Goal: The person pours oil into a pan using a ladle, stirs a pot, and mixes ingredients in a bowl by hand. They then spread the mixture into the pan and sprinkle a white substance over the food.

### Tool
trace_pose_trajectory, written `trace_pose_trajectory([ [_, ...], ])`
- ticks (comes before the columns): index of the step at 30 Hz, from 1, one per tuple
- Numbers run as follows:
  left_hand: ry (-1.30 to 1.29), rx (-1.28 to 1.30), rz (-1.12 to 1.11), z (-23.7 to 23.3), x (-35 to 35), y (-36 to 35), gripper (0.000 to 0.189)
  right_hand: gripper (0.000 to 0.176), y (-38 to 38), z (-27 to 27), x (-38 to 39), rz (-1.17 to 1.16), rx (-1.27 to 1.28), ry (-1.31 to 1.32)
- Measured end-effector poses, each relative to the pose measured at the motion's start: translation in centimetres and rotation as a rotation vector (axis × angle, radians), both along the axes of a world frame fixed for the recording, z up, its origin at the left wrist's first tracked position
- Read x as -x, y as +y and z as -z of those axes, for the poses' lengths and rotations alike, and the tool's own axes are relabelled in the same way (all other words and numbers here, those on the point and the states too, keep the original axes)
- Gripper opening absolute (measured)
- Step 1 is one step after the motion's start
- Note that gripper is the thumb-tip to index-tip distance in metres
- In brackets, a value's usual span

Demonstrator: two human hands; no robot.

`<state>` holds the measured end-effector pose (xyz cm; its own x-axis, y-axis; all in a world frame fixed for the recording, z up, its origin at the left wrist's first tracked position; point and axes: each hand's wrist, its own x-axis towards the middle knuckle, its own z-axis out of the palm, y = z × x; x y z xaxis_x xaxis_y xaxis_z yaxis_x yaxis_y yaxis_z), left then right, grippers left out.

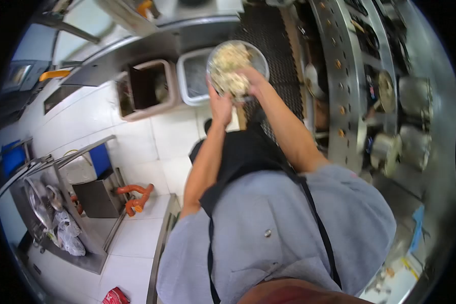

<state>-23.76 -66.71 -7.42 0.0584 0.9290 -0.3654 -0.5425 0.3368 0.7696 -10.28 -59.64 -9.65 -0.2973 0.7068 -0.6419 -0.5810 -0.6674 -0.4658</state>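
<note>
A round bowl (261, 62) with a shiny rim is held out in front of my body, over the floor. Pale, shredded food (229, 57) with bits of green fills much of it. My left hand (221, 105) grips the near left side of the bowl, thumb along the rim. Inside the bowl, my right hand (254, 81) reaches in from the right and closes around a clump of the food. Its fingertips are partly buried and blurred.
Below the bowl, a white plastic tub (188, 83) stands beside a brown bin (173, 81). A steel counter (157, 43) runs along the far side. To the right is a stove (339, 81) with several pots (414, 96). A dark rubber mat (273, 30) covers the floor ahead.
</note>
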Motion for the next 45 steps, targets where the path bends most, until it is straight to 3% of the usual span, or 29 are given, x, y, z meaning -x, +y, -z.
trace_pose_trajectory([
  [1, 0.184, -0.043, -0.001, 0.1, 0.6, -0.1, 0.084, 0.039, -0.3, 0.7, -0.9, -0.03, -0.079, -0.027],
  [2, 0.418, -0.281, -0.044, 7.4, 0.5, 0.0, 0.084, 0.044, -1.1, -3.5, -0.2, -0.032, -0.272, -0.272],
  [3, 0.328, -0.208, -0.098, 5.0, 0.6, -0.2, 0.083, 0.049, -0.8, -5.6, -0.3, -0.043, -0.322, -0.331],
  [4, 0.416, -0.033, -0.006, 3.0, 1.2, 0.4, 0.08, 0.05, -0.3, -7.4, -0.1, -0.073, -0.452, -0.481],
  [5, 0.426, -0.074, -0.009, 2.7, 1.5, 1.3, 0.078, 0.042, 0.6, -8.5, -0.1, -0.197, -0.532, -0.643],
  [6, 0.027, 0.017, -0.044, 1.1, 1.3, 1.7, 0.078, 0.041, 1.0, -9.2, -0.5, -0.324, -0.619, -0.963],
  [9, -0.057, 0.019, -0.048, -0.7, 1.9, 2.3, 0.083, 0.031, 1.2, -11.6, 1.2, -0.364, -1.014, -1.375],
  [12, -0.103, 0.01, -0.022, 0.2, 2.5, 2.7, 0.085, 0.034, 1.5, -11.1, 1.9, -0.348, -1.279, -1.452],
  [14, -0.086, 0.002, -0.043, -0.7, 3.2, 2.7, 0.086, 0.031, 0.7, -12.7, 2.1, -0.509, -0.99, -1.393],
  [17, 0.017, 0.02, -0.056, -1.1, 3.8, 2.4, 0.088, 0.031, 4.9, -11.4, 0.5, -0.705, -0.918, -1.541],
  [18, 0.299, -0.189, -0.124, 2.1, 3.6, 3.1, 0.088, 0.043, 6.2, -11.4, 0.4, -0.825, -0.997, -1.54],
  [19, 0.261, -0.103, -0.052, 1.2, 4.3, 3.1, 0.089, 0.057, 8.0, -6.1, -1.1, -0.658, -1.256, -1.574],
  [20, 0.285, -0.065, -0.001, 2.1, 4.3, 3.1, 0.087, 0.072, 8.3, -6.8, -0.5, -0.756, -1.188, -1.358],
  [21, 0.198, -0.039, 0.055, -0.3, 4.7, 2.5, 0.085, 0.07, 8.2, -6.7, 0.4, -0.787, -0.873, -0.866],
  [22, 0.192, -0.03, 0.106, -0.4, 4.7, 2.4, 0.083, 0.069, 7.3, -7.4, 1.7, -0.763, -0.882, -0.797],
  [23, 0.089, 0.044, 0.146, -2.9, 5.0, 1.9, 0.07, 0.069, 7.2, -7.5, 2.7, -0.883, -0.841, -0.968],
  [26, 0.019, 0.078, 0.179, -2.9, 5.9, 1.9, 0.079, 0.066, 6.0, -5.3, 2.3, -0.819, -0.984, -0.991],
  [29, -0.024, 0.084, 0.098, -1.1, 6.2, 1.4, 0.085, 0.06, 5.9, -3.9, 1.1, -0.714, -1.002, -0.765],
  [31, -0.034, 0.075, 0.119, -0.7, 6.5, 1.6, 0.085, 0.05, 6.0, -4.8, 1.7, -0.734, -0.644, -0.72],
  [32, -0.015, 0.076, 0.133, -1.4, 6.4, 1.9, 0.085, 0.041, 6.0, -5.1, 2.9, -0.697, -0.411, -0.522],
  [33, -0.021, 0.076, 0.142, -2.0, 6.5, 2.3, 0.085, 0.041, 6.4, -4.5, 3.7, -0.69, -0.406, -0.529],
  [35, 0.065, 0.129, 0.256, -1.9, 7.0, 3.0, 0.087, 0.037, 8.0, -2.4, 4.7, -1.108, -0.008, -0.418],
  [36, 0.047, 0.135, 0.284, -1.4, 7.5, 3.2, 0.084, 0.037, 7.9, -1.6, 5.0, -1.098, 0.009, -0.415],
  [38, 0.01, 0.163, 0.276, -1.3, 7.5, 2.8, 0.082, 0.035, 8.8, -0.4, 5.6, -1.322, 0.242, -0.385],
  [40, -0.042, 0.182, 0.233, -0.8, 7.8, 2.4, 0.079, 0.034, 10.9, 1.7, 5.2, -1.372, 0.169, -0.404],
  [43, -0.102, 0.177, 0.215, -0.1, 8.6, 1.8, 0.077, 0.038, 11.6, -2.5, 5.8, -1.425, -0.075, -0.264],
  [45, -0.104, 0.168, 0.192, -0.6, 8.8, 2.0, 0.079, 0.035, 10.9, -9.3, 6.7, -1.584, -0.538, -0.558],
])
